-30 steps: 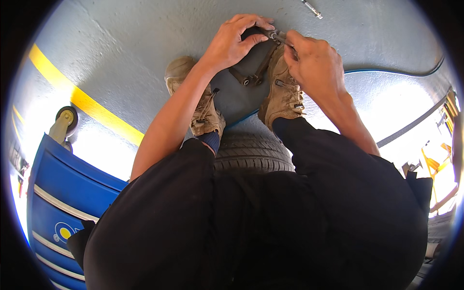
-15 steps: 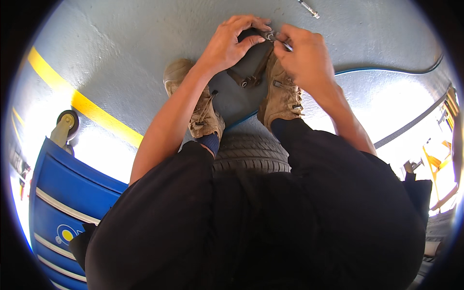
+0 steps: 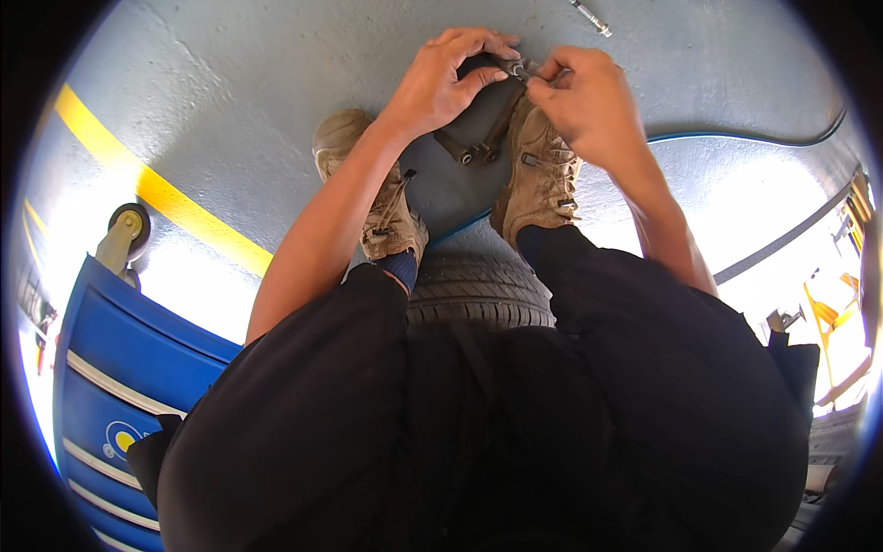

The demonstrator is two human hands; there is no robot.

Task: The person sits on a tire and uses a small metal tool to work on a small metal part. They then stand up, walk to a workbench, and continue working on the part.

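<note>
I sit on a black tyre (image 3: 478, 290) with my tan boots on a grey-blue concrete floor. My left hand (image 3: 441, 78) grips a small dark part (image 3: 480, 66) held above the boots. My right hand (image 3: 584, 101) pinches a small metal piece (image 3: 517, 68) at the end of that part. Dark strap-like pieces (image 3: 478, 138) hang below the hands, between the boots. What exactly the part is stays hidden by my fingers.
A blue wheeled cabinet (image 3: 120, 368) stands at my left, with a caster wheel (image 3: 129, 225) above it. A yellow line (image 3: 156, 193) crosses the floor. A blue hose (image 3: 736, 138) curves at right. A metal bolt (image 3: 589, 17) lies at the top.
Both hands stay together on the small part, shifting slightly. My right hand's fingers have closed more tightly at its end.
</note>
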